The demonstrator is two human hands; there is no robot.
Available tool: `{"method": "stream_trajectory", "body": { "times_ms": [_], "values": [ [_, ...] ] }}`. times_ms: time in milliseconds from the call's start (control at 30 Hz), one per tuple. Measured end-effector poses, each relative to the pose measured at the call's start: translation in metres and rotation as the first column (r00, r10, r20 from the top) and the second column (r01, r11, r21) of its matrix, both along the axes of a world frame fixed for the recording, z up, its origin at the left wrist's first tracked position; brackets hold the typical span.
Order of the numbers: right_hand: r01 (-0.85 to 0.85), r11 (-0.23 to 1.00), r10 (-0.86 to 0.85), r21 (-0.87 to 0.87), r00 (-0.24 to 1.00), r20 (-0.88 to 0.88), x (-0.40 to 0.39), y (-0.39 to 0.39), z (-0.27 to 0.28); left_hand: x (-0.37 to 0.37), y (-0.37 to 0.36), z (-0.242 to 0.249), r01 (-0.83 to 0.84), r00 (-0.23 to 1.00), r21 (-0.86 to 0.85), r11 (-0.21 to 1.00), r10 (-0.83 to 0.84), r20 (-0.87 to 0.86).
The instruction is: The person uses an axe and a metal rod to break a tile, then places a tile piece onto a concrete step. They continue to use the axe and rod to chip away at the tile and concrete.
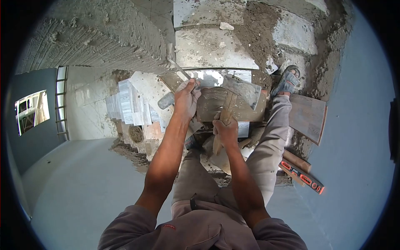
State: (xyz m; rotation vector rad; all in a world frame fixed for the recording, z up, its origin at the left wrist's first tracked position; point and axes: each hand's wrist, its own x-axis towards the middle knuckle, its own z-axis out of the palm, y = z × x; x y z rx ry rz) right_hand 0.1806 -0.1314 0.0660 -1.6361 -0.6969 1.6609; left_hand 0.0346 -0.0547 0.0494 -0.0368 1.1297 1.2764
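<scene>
Nearest: person's grey-mauve shirt (200, 229) and light grey trousers (264, 158), legs apart. Near right: long orange-and-black spirit level (302, 177) lying just beside a short brown wooden piece (296, 161) on the floor. Right foot in a dark strapped sandal (287, 83), farther out on the right; left foot partly hidden between the legs and the work.

Right hand (226, 131): fingers curled narrow, fist closed around a pale wooden handle (228, 109). Handle runs toward a broad, flat grey metal head (243, 91), mortar-smeared, over the brown rectangular tile (208, 106). Tile lies flat in the middle, in front of both hands, wet smears on its face.

Left hand (186, 96): left of and slightly farther than right hand, at the tile's left edge. Thumb and fingers pinched narrow near the end of a thin grey strip-like tool (179, 68); exact grip can't tell. Rounded dark grey piece (166, 101) just left of the wrist.

Right of the right leg: wood-look brown tile (306, 114), flat. Left: pile of grey-white striped tiles (135, 104), overlapping.

Farther: pale dusty slabs (212, 48) with brown loose mortar (260, 31) at right, rough grey mortar-covered surface (104, 37) at left. Far left: ladder (61, 104) upright beside a bright window opening (32, 112).
</scene>
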Motion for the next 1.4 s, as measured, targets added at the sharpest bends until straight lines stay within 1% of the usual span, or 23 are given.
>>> {"method": "stream_trajectory", "body": {
  "times_ms": [233, 300, 400, 467, 500, 567, 600, 667, 700, 733, 767, 800, 833, 867, 900, 967, 1000, 1067, 1100, 1167, 1300, 1367, 1400],
  "values": [
    [-0.052, 0.999, 0.052, -0.012, 0.998, 0.03, -0.007, -0.007, 0.008, 0.001, 0.001, 0.003, -0.062, 0.997, -0.037, 0.997, 0.063, 0.046],
    [-0.067, 0.997, 0.068, -0.025, 0.997, 0.029, -0.007, -0.006, 0.009, -0.003, 0.007, 0.003, -0.038, 0.99, -0.034, 0.999, 0.042, 0.134],
    [-0.119, 0.991, 0.114, 0.061, 0.99, 0.081, -0.004, -0.006, 0.014, -0.007, 0.021, 0.006, -0.061, 0.976, -0.025, 0.998, 0.065, 0.207],
    [0.004, 1.0, -0.003, 0.021, 1.0, -0.023, -0.003, -0.004, 0.032, -0.009, 0.025, 0.0, -0.027, 0.968, 0.011, 1.0, 0.024, 0.25],
    [0.0, 1.0, 0.0, 0.015, 1.0, -0.025, -0.005, -0.007, 0.039, -0.011, 0.024, -0.004, 0.012, 0.957, 0.041, 0.999, -0.023, 0.289],
    [0.373, 0.881, -0.262, 0.292, 0.897, -0.356, -0.01, -0.009, 0.046, -0.01, 0.028, -0.001, 0.005, 0.958, 0.028, 1.0, -0.013, 0.285],
    [0.372, 0.882, -0.261, 0.289, 0.897, -0.356, -0.016, -0.014, 0.031, -0.011, 0.03, 0.0, 0.003, 0.959, 0.016, 1.0, -0.007, 0.283],
    [0.668, 0.74, -0.604, 0.074, 0.71, -0.361, -0.036, -0.02, -0.003, -0.015, 0.034, 0.001, 0.019, 0.96, 0.029, 0.999, -0.026, 0.278],
    [0.668, 0.74, -0.606, 0.075, 0.711, -0.358, -0.039, -0.015, -0.011, -0.014, 0.036, 0.002, 0.04, 0.959, 0.045, 0.998, -0.051, 0.278],
    [0.193, 0.974, -0.19, 0.12, 0.981, -0.032, -0.043, -0.002, -0.013, -0.012, 0.037, 0.004, 0.045, 0.957, 0.046, 0.998, -0.056, 0.283],
    [-0.318, 0.948, 0.308, -0.008, 0.91, 0.276, -0.045, 0.009, -0.012, -0.011, 0.042, 0.007, -0.062, 0.958, -0.03, 0.998, 0.068, 0.278],
    [-0.309, 0.951, 0.297, 0.0, 0.913, 0.278, -0.044, 0.009, -0.007, -0.013, 0.047, 0.009, -0.165, 0.947, -0.106, 0.98, 0.188, 0.26],
    [-0.281, 0.954, 0.244, 0.1, 0.928, 0.282, -0.042, 0.01, 0.005, -0.018, 0.052, 0.008, -0.167, 0.947, -0.099, 0.981, 0.187, 0.261],
    [-0.251, 0.95, 0.194, 0.185, 0.94, 0.279, -0.04, 0.004, 0.013, -0.026, 0.05, 0.003, -0.111, 0.948, -0.04, 0.993, 0.118, 0.295],
    [-0.252, 0.954, 0.201, 0.161, 0.939, 0.28, -0.035, -0.007, 0.016, -0.03, 0.04, -0.002, -0.055, 0.943, 0.006, 0.998, 0.05, 0.328],
    [-0.015, 0.897, -0.068, 0.442, 0.983, 0.171, -0.035, -0.008, 0.021, -0.033, 0.032, -0.004, -0.038, 0.944, 0.053, 0.998, 0.018, 0.33],
    [-0.017, 0.896, -0.066, 0.443, 0.983, 0.171, -0.036, -0.009, 0.026, -0.032, 0.027, -0.004, 0.0, 0.953, 0.025, 1.0, -0.007, 0.302],
    [0.276, 0.928, -0.238, 0.252, 0.956, -0.168, -0.038, -0.007, 0.042, -0.023, 0.023, 0.011, 0.021, 0.98, -0.022, 1.0, -0.016, 0.2],
    [0.272, 0.929, -0.235, 0.252, 0.958, -0.167, -0.037, -0.01, 0.041, -0.022, 0.023, 0.014, 0.017, 0.979, -0.023, 1.0, -0.012, 0.202],
    [0.132, 0.973, -0.117, 0.189, 0.989, -0.087, -0.03, -0.013, 0.035, -0.02, 0.025, 0.018, 0.037, 0.99, -0.079, 0.996, -0.026, 0.138],
    [0.114, 0.982, -0.094, 0.151, 0.986, -0.134, -0.024, -0.013, 0.033, -0.011, 0.03, -0.001, 0.041, 0.99, -0.082, 0.996, -0.029, 0.135],
    [0.138, 0.988, -0.138, 0.072, 0.99, 0.008, -0.018, -0.001, 0.041, -0.005, 0.038, -0.011, 0.081, 0.992, -0.018, 0.997, -0.078, 0.102],
    [0.141, 0.988, -0.142, 0.071, 0.99, 0.009, -0.013, 0.002, 0.036, -0.001, 0.043, -0.016, 0.084, 0.991, -0.02, 0.996, -0.081, 0.103]
  ]
}}
